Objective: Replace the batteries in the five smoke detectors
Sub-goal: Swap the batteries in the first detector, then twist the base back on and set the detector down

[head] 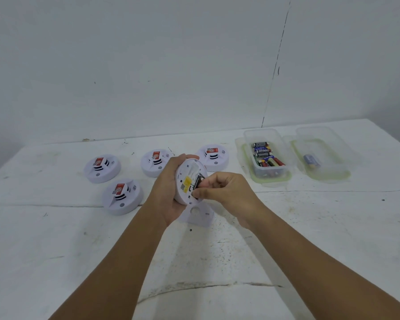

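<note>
My left hand (169,192) grips a white smoke detector (187,179) tilted with its back side toward me, showing a yellow label and an open battery bay. My right hand (219,192) pinches something dark at that bay; whether it is a battery I cannot tell. A white mounting plate (198,214) lies on the table just below the hands. Several other white detectors lie face up: one at the far left (102,168), one nearer (122,196), one behind my left hand (154,162), one at the back (214,157).
A clear tub (267,155) with several batteries stands at the back right on its lid. Beside it to the right, another clear tub (321,155) holds one battery (311,160). The white table (56,239) meets a pale wall behind.
</note>
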